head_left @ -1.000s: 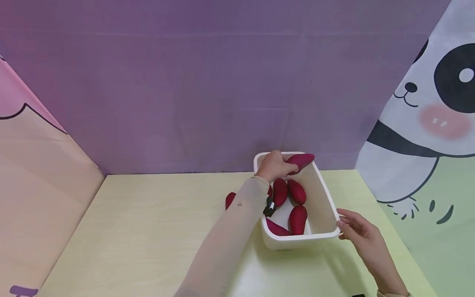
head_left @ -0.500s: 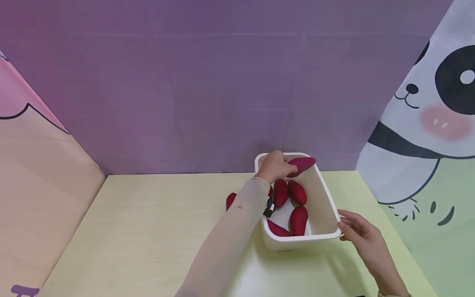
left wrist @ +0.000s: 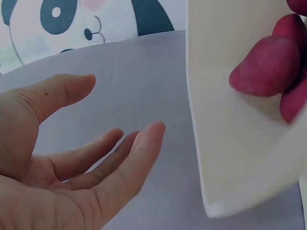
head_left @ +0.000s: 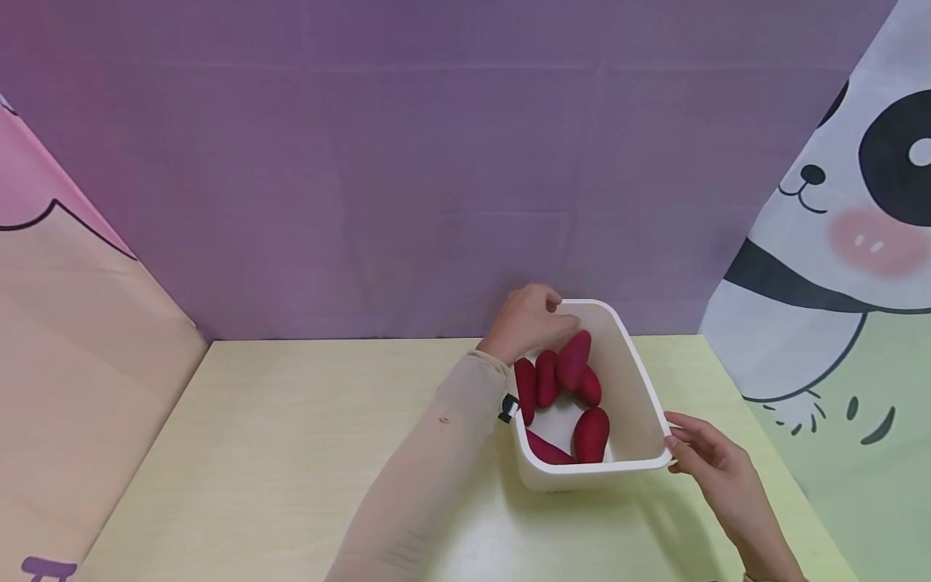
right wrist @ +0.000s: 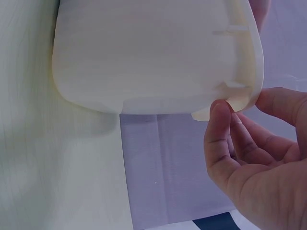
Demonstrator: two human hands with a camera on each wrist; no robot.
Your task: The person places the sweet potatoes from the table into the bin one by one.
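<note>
A white plastic bin (head_left: 627,396) holds several dark red sweet potatoes, one of which (head_left: 574,360) lies on top of others near the far end. My left hand (head_left: 529,325) is at the bin's far left rim, above the sweet potatoes. In the left wrist view its fingers (left wrist: 139,165) are spread and loosely bent with nothing between them, beside the bin wall (left wrist: 216,143). My right hand (head_left: 716,473) pinches the near right corner of the rim. The right wrist view shows thumb and fingers (right wrist: 219,127) on either side of that rim (right wrist: 258,72).
The bin stands on a pale wooden table (head_left: 291,453), close to the purple cloth backdrop (head_left: 378,178). A panda-print cloth (head_left: 785,323) borders the right side, a peach and pink cloth (head_left: 80,372) the left.
The left hand has let go of its sweet potato, which now lies in the bin, and shifted slightly left. A sweet potato left of the sleeve is now out of sight. Right hand unchanged.
</note>
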